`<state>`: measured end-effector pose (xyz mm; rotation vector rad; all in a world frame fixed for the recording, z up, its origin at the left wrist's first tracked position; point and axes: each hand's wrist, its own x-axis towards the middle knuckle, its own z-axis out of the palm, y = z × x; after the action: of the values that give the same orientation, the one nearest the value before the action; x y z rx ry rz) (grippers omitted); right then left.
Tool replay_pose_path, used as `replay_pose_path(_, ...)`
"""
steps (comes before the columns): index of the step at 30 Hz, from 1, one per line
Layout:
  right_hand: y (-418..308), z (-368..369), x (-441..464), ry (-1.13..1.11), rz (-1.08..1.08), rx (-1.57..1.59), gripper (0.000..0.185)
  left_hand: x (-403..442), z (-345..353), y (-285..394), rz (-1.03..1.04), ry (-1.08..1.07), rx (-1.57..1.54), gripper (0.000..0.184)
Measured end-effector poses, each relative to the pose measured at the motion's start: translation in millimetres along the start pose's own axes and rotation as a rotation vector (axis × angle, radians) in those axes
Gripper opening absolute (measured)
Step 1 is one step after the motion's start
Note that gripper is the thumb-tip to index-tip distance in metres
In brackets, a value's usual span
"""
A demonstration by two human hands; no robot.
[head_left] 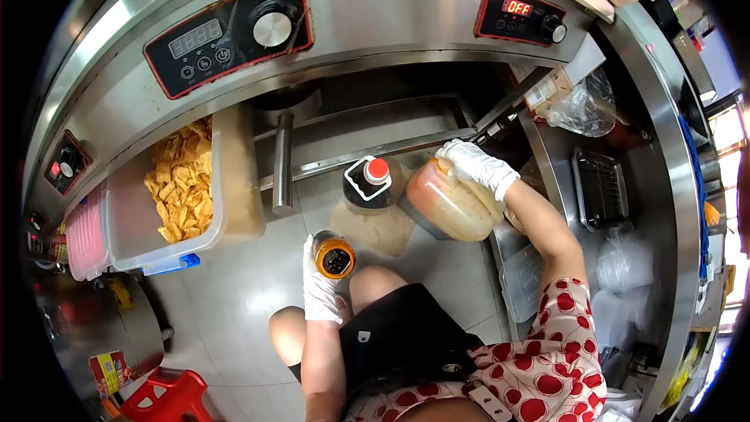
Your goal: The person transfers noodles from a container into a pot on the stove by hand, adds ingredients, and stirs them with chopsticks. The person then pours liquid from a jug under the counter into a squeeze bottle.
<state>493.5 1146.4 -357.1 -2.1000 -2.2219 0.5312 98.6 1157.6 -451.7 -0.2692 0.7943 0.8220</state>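
My left hand, in a white glove, is wrapped round a small open jar with dark contents and an orange-stained rim. On the right, my right hand, also gloved in white, grips the top of a large translucent container, which is tilted and stained orange inside. Between the two hands, a jug of dark liquid with a red cap and white handle stands on a piece of cardboard on the floor.
A steel counter with control panels runs across the top. At left, a plastic bin holds yellow chips. A steel leg comes down beside it. Shelves with a black tray and plastic bags are at right. A red stool sits lower left.
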Motion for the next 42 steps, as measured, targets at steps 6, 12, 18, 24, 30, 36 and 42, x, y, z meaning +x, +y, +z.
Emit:
replay_pose_path(6, 0.8, 0.3, 6.7, -0.019, 0.189, 0.095, 0.031, -4.1, 0.9, 1.0, 0.018, 0.010, 0.033, 0.044)
replay_pose_path(12, -13.5, 6.6, 17.5, -0.207, 0.239, -0.349, 0.044, -0.9, -2.4, 6.5, 0.020, 0.021, 0.033, 0.049)
replay_pose_path(18, 14.6, 0.9, 13.7, -0.163, 0.062, -0.157, 0.050, -5.9, 4.5, 7.1, 0.015, 0.037, 0.053, 0.046)
replay_pose_path(24, -44.5, -35.6, 29.0, -0.460, 0.504, -0.397, 0.052, -7.0, 10.1, 3.9, 0.008, 0.058, 0.093, 0.044)
replay_pose_path(30, 14.9, -4.0, 9.3, -0.181, 0.003, 0.074, 0.034, 11.2, -4.1, 1.6, -0.020, 0.047, 0.105, 0.044)
replay_pose_path(36, 16.0, 3.6, 14.9, -0.193, 0.149, 0.050, 0.032, 16.8, -7.6, -0.6, -0.040, 0.042, 0.088, 0.041)
replay_pose_path(42, 8.8, 8.9, 7.0, -0.058, 0.041, -0.094, 0.022, 27.6, -20.9, -2.0, -0.079, 0.005, 0.044, 0.049)
